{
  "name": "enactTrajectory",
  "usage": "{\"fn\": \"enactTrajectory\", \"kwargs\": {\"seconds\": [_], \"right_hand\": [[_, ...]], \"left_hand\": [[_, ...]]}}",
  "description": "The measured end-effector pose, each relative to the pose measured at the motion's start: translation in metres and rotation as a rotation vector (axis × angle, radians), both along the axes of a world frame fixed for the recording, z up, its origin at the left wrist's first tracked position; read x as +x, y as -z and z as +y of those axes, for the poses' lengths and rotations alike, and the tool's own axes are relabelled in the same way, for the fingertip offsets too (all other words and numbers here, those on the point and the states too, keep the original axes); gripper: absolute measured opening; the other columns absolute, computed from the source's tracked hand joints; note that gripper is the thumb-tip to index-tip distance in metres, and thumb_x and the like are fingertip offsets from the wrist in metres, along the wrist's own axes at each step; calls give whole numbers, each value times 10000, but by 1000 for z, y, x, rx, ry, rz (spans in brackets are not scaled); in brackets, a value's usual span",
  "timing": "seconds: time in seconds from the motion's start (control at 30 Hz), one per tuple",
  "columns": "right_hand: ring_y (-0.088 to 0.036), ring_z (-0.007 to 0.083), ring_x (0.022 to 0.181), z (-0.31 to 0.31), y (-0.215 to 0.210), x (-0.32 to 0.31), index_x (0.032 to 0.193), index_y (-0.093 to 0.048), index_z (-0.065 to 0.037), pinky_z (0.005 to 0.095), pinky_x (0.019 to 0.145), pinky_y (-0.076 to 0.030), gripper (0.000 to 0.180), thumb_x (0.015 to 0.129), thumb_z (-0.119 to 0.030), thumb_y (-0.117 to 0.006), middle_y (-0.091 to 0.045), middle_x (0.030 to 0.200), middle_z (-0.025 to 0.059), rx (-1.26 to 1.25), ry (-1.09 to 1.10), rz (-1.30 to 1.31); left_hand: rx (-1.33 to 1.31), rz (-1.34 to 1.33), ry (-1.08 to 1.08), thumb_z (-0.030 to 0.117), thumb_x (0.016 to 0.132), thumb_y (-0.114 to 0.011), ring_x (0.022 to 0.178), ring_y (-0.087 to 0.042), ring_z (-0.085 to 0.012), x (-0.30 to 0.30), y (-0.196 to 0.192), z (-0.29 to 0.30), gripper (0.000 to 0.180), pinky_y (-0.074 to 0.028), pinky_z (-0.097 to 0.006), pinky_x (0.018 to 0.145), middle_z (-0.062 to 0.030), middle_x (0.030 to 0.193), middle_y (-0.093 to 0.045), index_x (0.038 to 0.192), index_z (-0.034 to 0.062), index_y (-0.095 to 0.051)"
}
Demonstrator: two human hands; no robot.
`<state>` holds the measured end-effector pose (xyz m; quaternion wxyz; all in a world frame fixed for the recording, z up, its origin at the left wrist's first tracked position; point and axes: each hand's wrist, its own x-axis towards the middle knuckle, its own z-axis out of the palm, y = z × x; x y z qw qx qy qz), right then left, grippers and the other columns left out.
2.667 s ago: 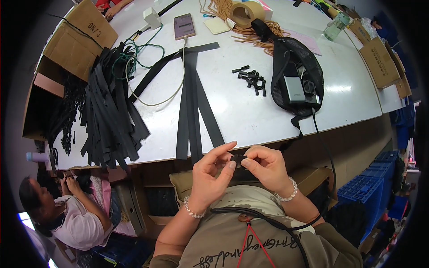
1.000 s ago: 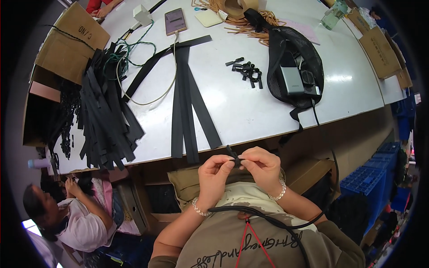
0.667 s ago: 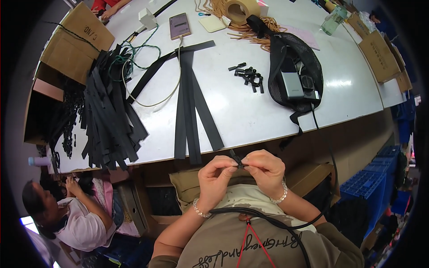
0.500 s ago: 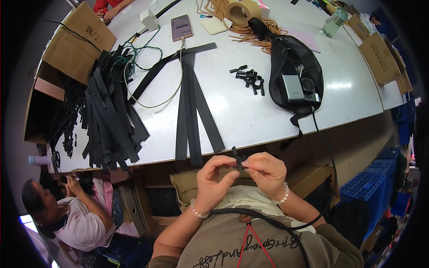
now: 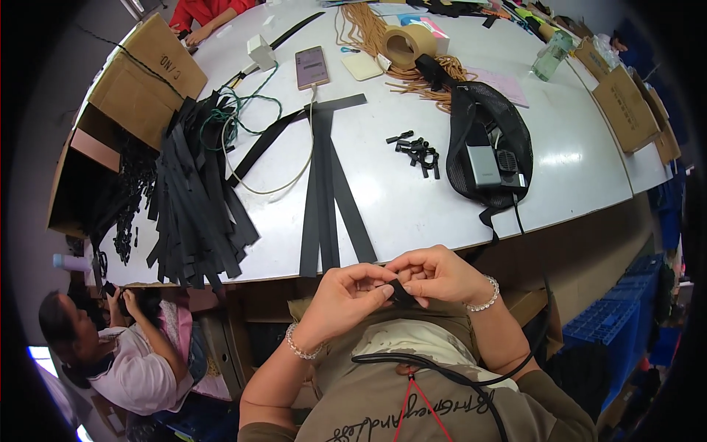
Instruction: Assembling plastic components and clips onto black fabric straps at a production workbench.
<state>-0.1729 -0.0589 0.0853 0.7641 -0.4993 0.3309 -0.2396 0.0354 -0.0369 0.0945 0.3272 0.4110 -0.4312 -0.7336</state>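
Observation:
Just in front of the table's near edge, my left hand (image 5: 350, 300) and my right hand (image 5: 434, 274) meet, fingertips pinched on a small black strap piece (image 5: 400, 293). The fingers cover much of it, so its fittings cannot be made out. On the table ahead lies a little heap of small black plastic pieces with short tabs (image 5: 421, 155). Long flat black straps (image 5: 319, 191) lie fanned out to the left of it, their lower ends near the table edge. A thick bundle of cut black straps (image 5: 195, 199) hangs partly over the edge further left.
A cardboard box (image 5: 129, 88) holds more black pieces at left. A phone (image 5: 311, 68) on a white cable, a tape roll (image 5: 409, 48), brown cords (image 5: 364, 29), a black mesh bag (image 5: 490, 140) and a bottle (image 5: 551, 57) lie beyond. A co-worker (image 5: 121, 346) sits at lower left.
My hands have turned and drawn closer together around the small black piece, which now shows as a flat strap section between the fingertips. The view has shifted slightly.

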Motion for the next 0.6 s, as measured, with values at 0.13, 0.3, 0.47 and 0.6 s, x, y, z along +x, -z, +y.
{"fn": "enactTrajectory", "kwargs": {"seconds": [0.13,0.3,0.47,0.6], "right_hand": [[-483,30,522,-7,4,0,1038,-605,26,164,472,-384,206,842,-7,-550,-552,716,-15,50,-117,32],[-463,20,515,-3,15,5,961,-620,-7,160,468,-363,125,885,-74,-547,-542,693,-36,-130,-50,-65],[-463,14,539,3,-3,10,937,-626,-8,169,496,-382,139,912,-123,-552,-562,720,-35,39,-93,-29],[-487,20,584,5,-9,11,904,-637,0,171,536,-405,141,909,-113,-553,-576,743,-28,6,-115,-5]], "left_hand": [[27,-76,14,23,839,-636,760,-621,-86,1,-9,-2,141,-536,-217,691,-52,855,-657,963,-43,-643],[11,-127,66,45,850,-634,712,-629,-97,8,-20,-9,119,-546,-218,641,-58,789,-655,918,-51,-640],[108,-31,80,112,866,-636,652,-618,-75,12,-16,-10,148,-536,-198,573,-63,757,-656,868,-36,-644],[155,-52,123,125,890,-599,642,-630,-101,12,-24,-11,166,-545,-215,548,-72,757,-647,845,-33,-615]]}}
